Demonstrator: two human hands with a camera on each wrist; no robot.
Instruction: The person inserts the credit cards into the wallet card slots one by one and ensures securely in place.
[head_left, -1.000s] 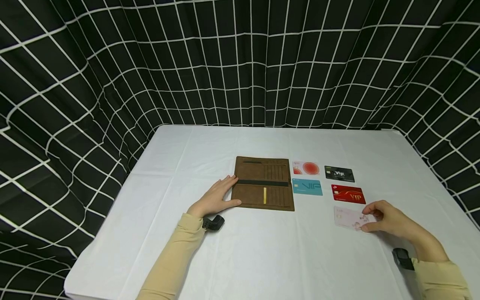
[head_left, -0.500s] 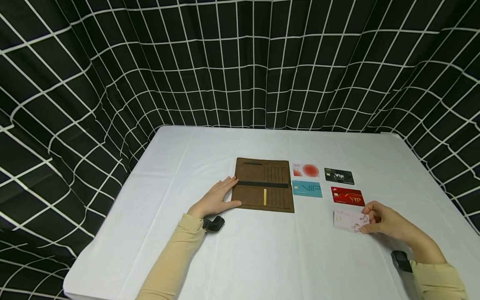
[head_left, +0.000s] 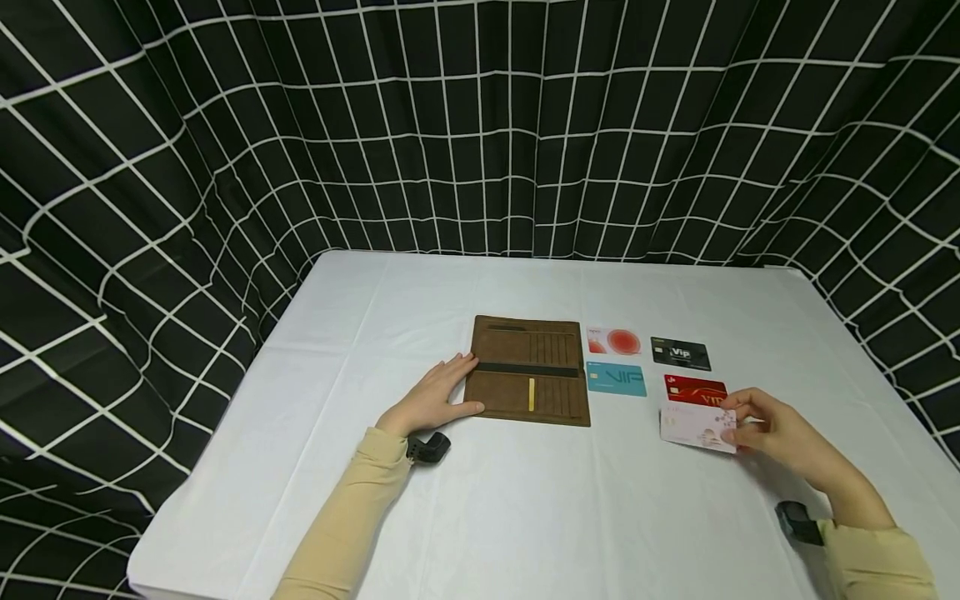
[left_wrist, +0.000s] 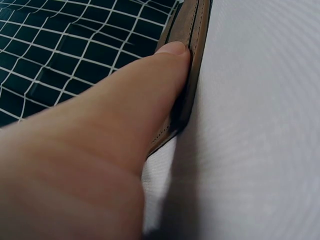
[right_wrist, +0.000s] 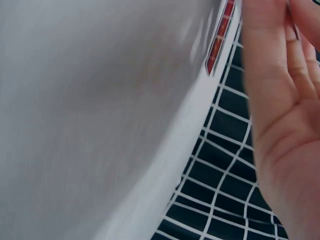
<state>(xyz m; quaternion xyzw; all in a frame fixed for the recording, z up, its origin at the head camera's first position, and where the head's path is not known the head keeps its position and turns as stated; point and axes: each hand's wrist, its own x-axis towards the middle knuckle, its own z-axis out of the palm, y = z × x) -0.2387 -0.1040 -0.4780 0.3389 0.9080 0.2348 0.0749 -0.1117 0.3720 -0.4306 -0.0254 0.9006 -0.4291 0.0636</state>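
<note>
A brown wallet [head_left: 510, 404] lies unfolded on the white table, with slots on both halves and a yellow strip on the nearer half. On its left edge rests my left hand [head_left: 429, 400], fingers extended; in the left wrist view the thumb [left_wrist: 167, 70] touches the wallet's stitched border [left_wrist: 196, 40]. My right hand [head_left: 787, 442] pinches a pale pink card [head_left: 692, 425] by its right end, raised off the cloth. That card covers the lower edge of a red VIP card [head_left: 690, 389]. In the right wrist view, only part of my right hand [right_wrist: 290, 115] shows.
Right of the wallet lie a white card with a red circle [head_left: 621, 341], a blue VIP card [head_left: 617, 379] and a black Vip card [head_left: 679, 353]. A black curtain with white grid lines [head_left: 480, 133] surrounds the white-clothed table [head_left: 540, 517].
My right hand has lifted the pale pink card from the table and shifted it slightly away from me and leftward, over the red card's lower edge. The left hand stays on the wallet.
</note>
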